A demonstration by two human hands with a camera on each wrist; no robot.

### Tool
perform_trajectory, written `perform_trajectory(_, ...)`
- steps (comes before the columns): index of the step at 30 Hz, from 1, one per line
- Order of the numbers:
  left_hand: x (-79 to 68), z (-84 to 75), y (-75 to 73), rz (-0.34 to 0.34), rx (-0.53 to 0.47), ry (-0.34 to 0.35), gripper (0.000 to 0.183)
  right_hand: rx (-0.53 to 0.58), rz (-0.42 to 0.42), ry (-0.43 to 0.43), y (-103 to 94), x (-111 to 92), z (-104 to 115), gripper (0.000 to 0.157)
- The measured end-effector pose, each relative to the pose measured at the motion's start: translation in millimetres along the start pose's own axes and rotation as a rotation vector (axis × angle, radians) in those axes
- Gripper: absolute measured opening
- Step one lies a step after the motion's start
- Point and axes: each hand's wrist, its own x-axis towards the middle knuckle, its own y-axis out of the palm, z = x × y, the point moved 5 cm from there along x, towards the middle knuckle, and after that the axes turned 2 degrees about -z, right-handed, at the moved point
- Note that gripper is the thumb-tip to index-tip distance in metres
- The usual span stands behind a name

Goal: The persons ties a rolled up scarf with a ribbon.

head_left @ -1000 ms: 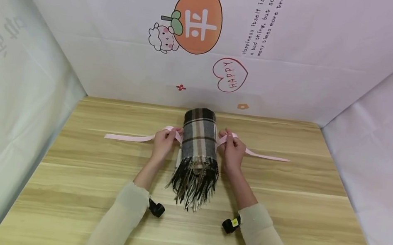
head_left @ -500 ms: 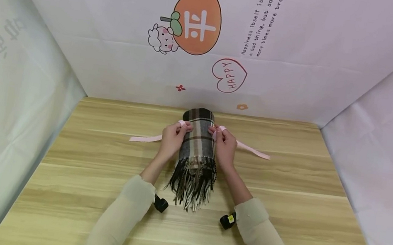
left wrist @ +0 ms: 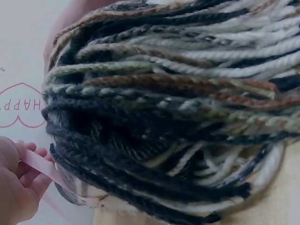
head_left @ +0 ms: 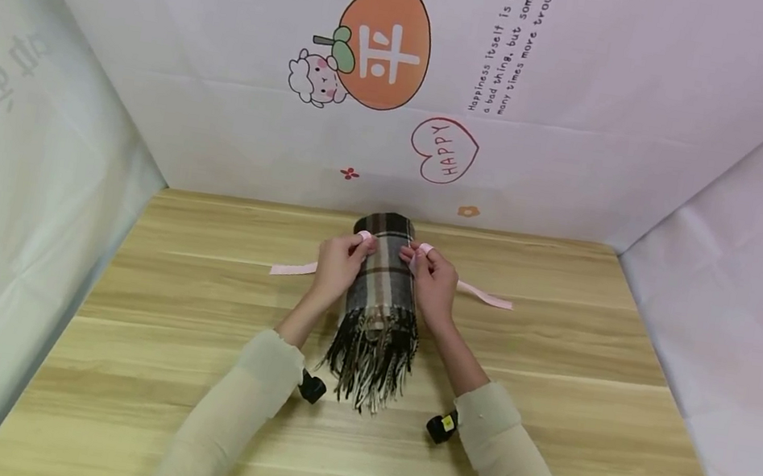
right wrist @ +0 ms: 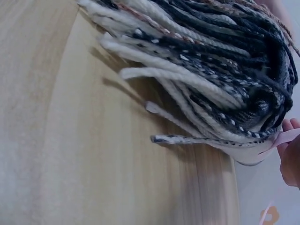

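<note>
Pink flat ribbon (head_left: 486,294) shows on both sides of the rolled black, grey and beige plaid woven scarf (head_left: 382,283), which we see lying on the light wood-grain table (head_left: 111,387), fringe (head_left: 371,363) at its near end. We see the left hand (head_left: 340,261) pinching the ribbon in a narrow grip at the scarf's left side, the right hand (head_left: 436,280) likewise at its right.

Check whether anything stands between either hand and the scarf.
Nothing visible but the ribbon: the left hand pinches it at the left of the scarf, the right hand at the right. The fringe hangs at the near end, out of the way.
</note>
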Motion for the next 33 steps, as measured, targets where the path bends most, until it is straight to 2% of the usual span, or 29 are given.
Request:
perform_trajectory(4, 1.8, -1.7, 1.4, 0.017, -0.027, -0.018, 0.021, 0.026, 0.005, -0.017, 1.8, 2.5, 0.0, 0.025)
perform_trajectory(7, 3.6, -3.7, 3.1, 0.023, -0.038, -0.02, 0.018, 0.067, 0.012, -0.025, 4.4, 9.0, -14.2, 0.024)
perform_trajectory(11, 5.6, -5.7, 5.9, 0.034, -0.024, -0.023, 0.016, 0.068, 0.022, -0.012, 6.6, 14.6, -30.8, 0.024)
perform_trajectory(16, 6.8, -4.6, 10.0, 0.047, -0.054, -0.055, 0.016, 0.058, 0.037, -0.024, 6.4, 15.3, -28.9, 0.021)
perform_trajectory(21, 8.9, -7.9, 14.9, 0.078, -0.064, -0.051, 0.018, 0.08, 0.037, -0.041, 8.1, 18.3, -28.5, 0.022)
perform_trajectory(29, 10.6, -12.7, 19.2, 0.113, 0.027, 0.024, 0.019, -0.129, -0.031, -0.088, 7.2, 21.0, -24.7, 0.018)
perform_trajectory(33, 11.5, -14.2, 20.2, 0.124, 0.039, 0.048, 0.019, -0.185, -0.013, -0.102, 7.5, 22.6, -20.8, 0.017)
